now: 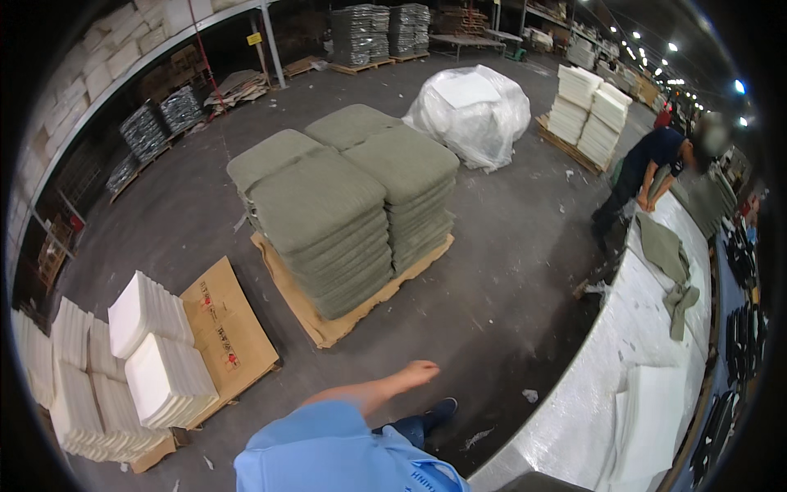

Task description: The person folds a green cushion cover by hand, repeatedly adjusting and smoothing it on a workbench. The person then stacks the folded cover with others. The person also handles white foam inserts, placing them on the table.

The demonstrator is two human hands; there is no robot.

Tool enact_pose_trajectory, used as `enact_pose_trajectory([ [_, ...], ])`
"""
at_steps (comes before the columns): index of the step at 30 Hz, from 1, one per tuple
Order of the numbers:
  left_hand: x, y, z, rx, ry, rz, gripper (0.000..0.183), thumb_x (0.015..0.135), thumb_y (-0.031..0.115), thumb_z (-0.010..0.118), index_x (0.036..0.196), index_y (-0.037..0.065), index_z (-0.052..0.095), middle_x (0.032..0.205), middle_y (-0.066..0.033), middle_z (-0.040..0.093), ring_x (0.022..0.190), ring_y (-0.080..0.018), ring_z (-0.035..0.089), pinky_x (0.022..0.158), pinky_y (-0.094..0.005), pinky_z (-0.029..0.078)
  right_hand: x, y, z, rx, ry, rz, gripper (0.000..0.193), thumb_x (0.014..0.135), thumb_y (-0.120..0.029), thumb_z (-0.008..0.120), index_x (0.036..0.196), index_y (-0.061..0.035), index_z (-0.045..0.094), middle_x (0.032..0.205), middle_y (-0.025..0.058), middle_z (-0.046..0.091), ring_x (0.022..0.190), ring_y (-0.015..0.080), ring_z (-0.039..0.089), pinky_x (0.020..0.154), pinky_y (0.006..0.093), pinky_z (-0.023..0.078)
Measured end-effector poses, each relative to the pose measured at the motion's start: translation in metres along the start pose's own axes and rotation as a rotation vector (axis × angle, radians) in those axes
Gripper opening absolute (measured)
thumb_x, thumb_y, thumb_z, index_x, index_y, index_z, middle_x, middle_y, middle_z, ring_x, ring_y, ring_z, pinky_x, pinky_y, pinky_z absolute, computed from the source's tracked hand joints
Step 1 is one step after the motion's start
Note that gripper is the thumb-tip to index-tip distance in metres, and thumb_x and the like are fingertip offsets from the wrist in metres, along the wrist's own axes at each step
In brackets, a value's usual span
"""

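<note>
My left hand is held out over the grey floor, in front of my blue shirt. Its fingers look curled together, with nothing visible in them. Beyond it stand stacks of grey-green cushions, neatly piled on a cardboard sheet; the hand does not touch them. My right hand is out of view. At the lower edge, by the metal-topped table, part of a dark grey-green thing shows, too cut off to name. White foam sheets lie on the table's near end.
White foam stacks and a cardboard sheet stand at left. A plastic-wrapped bundle and more white stacks sit farther back. Another person bends over the table near grey-green fabric pieces.
</note>
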State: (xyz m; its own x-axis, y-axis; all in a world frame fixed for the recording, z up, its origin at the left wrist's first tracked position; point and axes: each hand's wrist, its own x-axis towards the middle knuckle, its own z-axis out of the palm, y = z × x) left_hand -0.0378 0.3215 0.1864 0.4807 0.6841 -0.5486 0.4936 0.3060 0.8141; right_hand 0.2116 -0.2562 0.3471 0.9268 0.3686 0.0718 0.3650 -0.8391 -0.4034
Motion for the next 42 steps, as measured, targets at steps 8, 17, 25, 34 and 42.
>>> enact_pose_trajectory([
  [8,-0.089,-0.079,-0.123,0.321,0.032,-0.047,0.075,0.086,0.049,0.078,0.143,0.005,0.058,0.132,-0.0196,0.067,0.114,-0.0266,0.069,0.090,-0.0384,0.057,0.042,-0.019,0.037,-0.159,-0.100,-0.215,0.089,0.073,-0.024,0.087,0.147,0.0015,0.044,0.125,0.0285,0.066,0.117,0.0407,0.063,0.102,0.0447,0.049],
  [17,-0.038,0.062,-0.067,0.446,-0.432,0.772,0.124,0.071,0.044,0.087,0.165,0.014,0.011,0.165,-0.0244,0.024,0.153,-0.0438,0.023,0.123,-0.0578,0.020,0.089,-0.403,0.014,0.055,-0.564,-0.524,0.067,0.080,0.006,0.068,0.145,-0.0018,0.054,0.121,0.0176,0.069,0.111,0.0247,0.066,0.095,0.0399,0.053],
  [25,-0.046,0.189,-0.244,0.099,-0.047,1.011,0.061,0.074,0.025,0.090,0.123,0.004,0.062,0.108,-0.0099,0.069,0.101,-0.0208,0.069,0.088,-0.0335,0.054,0.185,-0.606,0.016,0.069,-0.321,-1.239,0.055,0.089,-0.030,0.075,0.136,-0.0057,0.062,0.126,0.0180,0.069,0.120,0.0341,0.064,0.099,0.0445,0.052],
  [34,-0.047,0.233,-0.342,-0.628,0.544,0.822,0.054,0.078,0.010,0.090,0.121,-0.005,0.061,0.115,-0.0093,0.069,0.107,-0.0187,0.066,0.094,-0.0338,0.054,0.289,-0.679,0.220,1.041,0.397,-0.578,0.078,0.100,-0.020,0.067,0.162,-0.0026,0.023,0.165,0.0224,0.028,0.152,0.0333,0.030,0.124,0.0464,0.020],
  [42,0.018,0.296,-0.404,-1.067,0.595,0.662,0.056,0.081,0.003,0.085,0.127,-0.003,0.055,0.119,-0.0138,0.066,0.108,-0.0224,0.067,0.094,-0.0367,0.056,0.222,-0.703,0.427,1.609,-1.687,0.152,0.072,0.091,-0.051,0.072,0.143,-0.0075,0.047,0.139,0.0104,0.053,0.126,0.0312,0.051,0.105,0.0523,0.043],
])
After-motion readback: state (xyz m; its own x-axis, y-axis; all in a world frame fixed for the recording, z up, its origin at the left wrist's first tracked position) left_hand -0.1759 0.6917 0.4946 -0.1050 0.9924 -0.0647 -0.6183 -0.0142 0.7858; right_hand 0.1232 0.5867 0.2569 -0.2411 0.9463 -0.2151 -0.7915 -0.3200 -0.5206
